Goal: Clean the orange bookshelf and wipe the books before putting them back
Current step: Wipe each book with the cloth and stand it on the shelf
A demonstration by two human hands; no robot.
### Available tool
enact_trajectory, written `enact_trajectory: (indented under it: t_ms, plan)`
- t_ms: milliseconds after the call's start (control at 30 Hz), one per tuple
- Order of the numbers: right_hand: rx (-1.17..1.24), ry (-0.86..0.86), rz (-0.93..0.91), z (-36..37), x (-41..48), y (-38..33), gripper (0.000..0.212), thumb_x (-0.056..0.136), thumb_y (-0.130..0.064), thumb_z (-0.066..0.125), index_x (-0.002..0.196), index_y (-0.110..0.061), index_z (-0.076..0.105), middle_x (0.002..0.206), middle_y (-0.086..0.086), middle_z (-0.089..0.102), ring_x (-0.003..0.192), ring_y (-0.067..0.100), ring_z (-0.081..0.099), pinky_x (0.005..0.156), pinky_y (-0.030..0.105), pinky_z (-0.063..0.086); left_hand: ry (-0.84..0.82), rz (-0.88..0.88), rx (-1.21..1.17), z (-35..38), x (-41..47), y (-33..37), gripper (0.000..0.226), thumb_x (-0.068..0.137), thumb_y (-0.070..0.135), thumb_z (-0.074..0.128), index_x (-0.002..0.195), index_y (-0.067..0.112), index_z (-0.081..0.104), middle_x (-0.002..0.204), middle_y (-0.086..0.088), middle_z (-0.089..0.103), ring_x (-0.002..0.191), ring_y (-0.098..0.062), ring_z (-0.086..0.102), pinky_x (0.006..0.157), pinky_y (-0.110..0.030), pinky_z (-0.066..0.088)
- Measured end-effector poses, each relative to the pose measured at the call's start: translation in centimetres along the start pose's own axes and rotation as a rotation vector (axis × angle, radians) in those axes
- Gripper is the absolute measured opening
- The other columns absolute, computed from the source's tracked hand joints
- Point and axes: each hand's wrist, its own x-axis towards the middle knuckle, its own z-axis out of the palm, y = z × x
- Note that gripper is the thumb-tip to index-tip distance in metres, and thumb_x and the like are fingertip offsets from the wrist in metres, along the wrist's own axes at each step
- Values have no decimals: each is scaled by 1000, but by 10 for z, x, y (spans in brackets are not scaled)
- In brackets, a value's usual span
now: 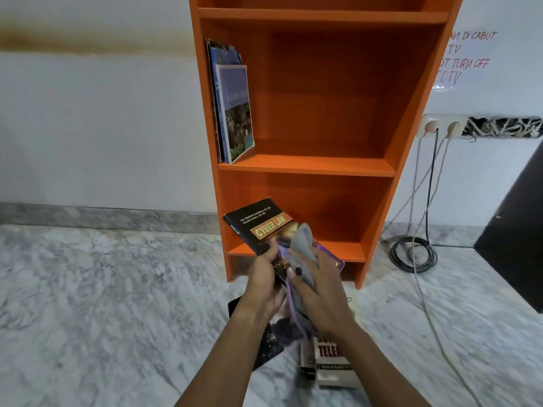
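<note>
The left hand grips the near edge of a black "Cyber Law" book, held tilted in front of the bottom shelf of the orange bookshelf. The right hand clutches a grey cloth bunched against the cover, whose lower half is hidden under cloth and fingers. A few leaning books rest against the middle shelf's left wall, their titles blurred. Floor books lie under the forearms, with only part of one title showing. The bookshelf's top is cut off
</note>
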Motion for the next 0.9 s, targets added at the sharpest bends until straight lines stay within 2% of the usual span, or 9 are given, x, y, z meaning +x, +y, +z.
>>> enact_trajectory:
  t_ms: [100, 200, 267, 333, 433, 533, 633, 767, 900]
  plan:
    - [36, 42, 105, -9, 12, -2, 45, 92, -64, 40, 137, -68, 32, 148, -9, 42, 134, 19, 44, 108, 50, 41, -86, -13, 89, 2, -2, 0, 32, 105, 26, 47, 106, 6, 72, 106, -16, 76, 94, -28, 75, 86, -42, 56]
    - [298, 66, 174, -23, 26, 1, 45, 99, -59, 45, 139, -41, 47, 139, -2, 56, 123, 18, 59, 101, 51, 52, -169, -3, 145, 7, -9, 9, 34, 106, 24, 44, 104, 9, 74, 108, -13, 76, 93, -27, 75, 87, -43, 54]
    - [462, 96, 254, -37, 34, -7, 35, 104, -47, 47, 123, -21, 62, 111, 6, 71, 102, 22, 70, 90, 46, 58, -201, 2, 169, 7, -14, 18, 34, 106, 23, 42, 105, 9, 73, 102, -13, 77, 87, -26, 75, 85, -43, 54]
    - [564, 71, 419, -50, 40, -13, 31, 105, -42, 49, 103, -17, 67, 84, 3, 72, 80, 18, 70, 73, 28, 57, -203, 47, 190, 7, -20, 25, 34, 106, 25, 42, 106, 8, 72, 99, -13, 77, 85, -27, 75, 82, -42, 56]
    - [837, 38, 540, -56, 43, -11, 33, 93, -39, 69, 105, -9, 72, 82, 9, 77, 74, 23, 73, 75, 35, 61, -167, 117, 203, 2, -21, 36, 38, 105, 34, 44, 110, 9, 72, 106, -16, 76, 93, -31, 75, 86, -44, 56]
    - [861, 151, 427, -51, 48, -14, 21, 92, -26, 71, 87, -6, 68, 73, 14, 71, 65, 29, 69, 63, 39, 61, -117, 132, 422, -10, -17, 50, 41, 104, 46, 44, 109, 17, 72, 102, -8, 78, 93, -25, 74, 87, -40, 55]
    - [774, 221, 263, -53, 57, -18, 19, 93, -21, 72, 89, -3, 67, 84, 18, 70, 82, 34, 67, 84, 61, 56, -92, 145, 775, -30, -15, 56, 19, 103, 29, 54, 110, 20, 69, 90, 0, 75, 78, -17, 72, 78, -37, 57]
    - [665, 204, 166, -68, 80, -23, 24, 95, -28, 71, 99, -5, 67, 99, 27, 70, 97, 50, 67, 88, 68, 53, -201, 232, 779, -37, -9, 64, 26, 94, 6, 67, 119, 14, 66, 109, -14, 74, 91, -28, 74, 75, -41, 62]
    - [562, 156, 83, -83, 121, -41, 43, 87, -43, 75, 102, -4, 67, 98, 21, 73, 96, 38, 72, 89, 61, 57, -200, 413, 849, -13, 12, 90, 35, 85, -1, 75, 111, 23, 70, 108, -2, 75, 105, -22, 71, 80, -48, 62]
